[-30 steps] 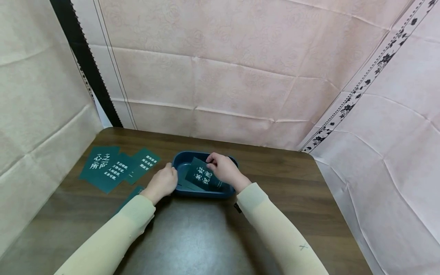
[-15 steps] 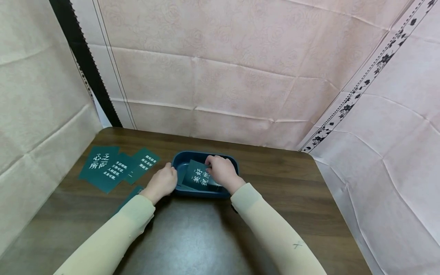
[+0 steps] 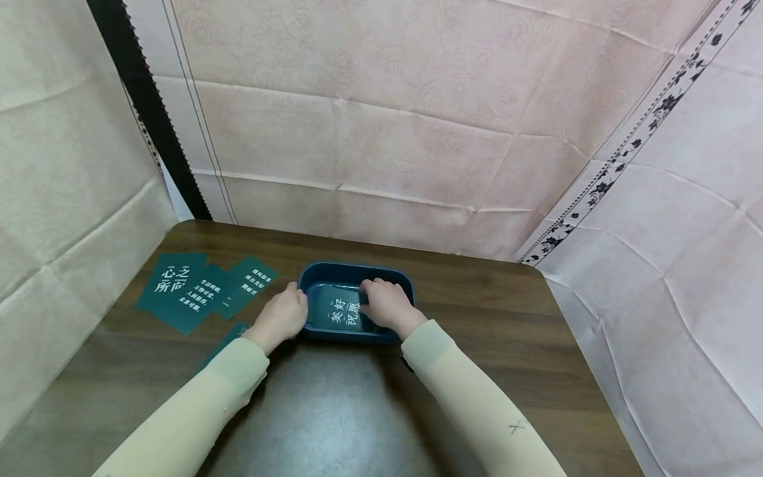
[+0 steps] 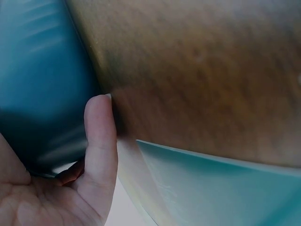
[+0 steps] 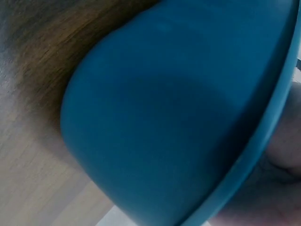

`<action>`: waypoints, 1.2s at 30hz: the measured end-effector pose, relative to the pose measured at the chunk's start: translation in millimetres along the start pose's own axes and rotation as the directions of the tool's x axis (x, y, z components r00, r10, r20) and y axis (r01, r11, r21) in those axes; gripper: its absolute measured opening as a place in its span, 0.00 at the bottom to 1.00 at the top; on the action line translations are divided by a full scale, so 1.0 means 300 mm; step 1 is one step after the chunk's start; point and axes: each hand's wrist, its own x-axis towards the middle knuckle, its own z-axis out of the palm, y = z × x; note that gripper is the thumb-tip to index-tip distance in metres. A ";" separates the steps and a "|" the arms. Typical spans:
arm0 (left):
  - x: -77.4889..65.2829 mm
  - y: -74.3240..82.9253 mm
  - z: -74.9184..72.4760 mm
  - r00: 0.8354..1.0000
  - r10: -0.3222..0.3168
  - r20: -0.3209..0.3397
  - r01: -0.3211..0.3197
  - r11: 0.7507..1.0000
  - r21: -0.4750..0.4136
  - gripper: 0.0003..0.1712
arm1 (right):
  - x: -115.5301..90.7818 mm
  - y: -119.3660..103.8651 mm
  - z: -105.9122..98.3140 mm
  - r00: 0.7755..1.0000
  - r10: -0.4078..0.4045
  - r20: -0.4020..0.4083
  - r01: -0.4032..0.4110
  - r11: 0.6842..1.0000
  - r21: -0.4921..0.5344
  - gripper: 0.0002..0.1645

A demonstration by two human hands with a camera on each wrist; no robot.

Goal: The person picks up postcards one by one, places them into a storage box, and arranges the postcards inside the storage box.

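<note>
A dark blue tray (image 3: 357, 336) stands on the table, its outer wall filling much of the right wrist view. My left hand (image 3: 280, 314) grips its left end; in the left wrist view the thumb (image 4: 100, 127) lies along the outside wall. A dark green card (image 3: 334, 306) with white characters lies flat in the tray. At its right side, my right hand (image 3: 390, 306) reaches in over the rim and pinches the card, with the fingertips partly hidden. In the right wrist view the fingers (image 5: 287, 136) are half hidden behind the rim.
Several similar green cards (image 3: 205, 291) lie overlapping on the table (image 3: 507, 318), left of the tray. Another green card (image 3: 225, 343) sits partly under my left forearm. Pale cloth (image 3: 387, 132) hangs behind the table and at both sides.
The card has gone from tilted to lying flat in the tray, shifting a little left. My right hand has moved slightly left and down with it. The left hand keeps its place.
</note>
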 end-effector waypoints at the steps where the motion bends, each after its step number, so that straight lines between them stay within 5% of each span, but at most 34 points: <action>1: -0.001 0.000 -0.001 1.000 0.001 0.001 -0.001 1.000 0.003 0.36 | 0.001 0.004 -0.001 1.000 -0.006 -0.009 0.006 1.000 0.005 0.25; 8: -0.002 0.004 -0.001 1.000 -0.014 0.013 0.014 1.000 -0.003 0.36 | -0.005 0.074 -0.032 0.984 0.000 -0.178 0.018 0.995 0.101 0.20; 15: -0.001 0.005 0.002 1.000 0.006 0.010 -0.006 1.000 0.002 0.36 | -0.042 0.191 -0.059 0.926 0.123 -0.357 -0.024 0.963 0.269 0.23; 23: -0.002 0.011 0.005 0.999 0.032 0.001 -0.032 0.999 0.030 0.37 | -0.052 0.260 0.008 0.906 0.386 -0.171 -0.249 0.816 0.522 0.35; 36: 0.004 0.023 0.022 1.000 0.023 0.001 -0.023 0.999 0.041 0.36 | -0.040 0.277 0.060 0.900 0.419 -0.118 -0.306 0.802 0.513 0.33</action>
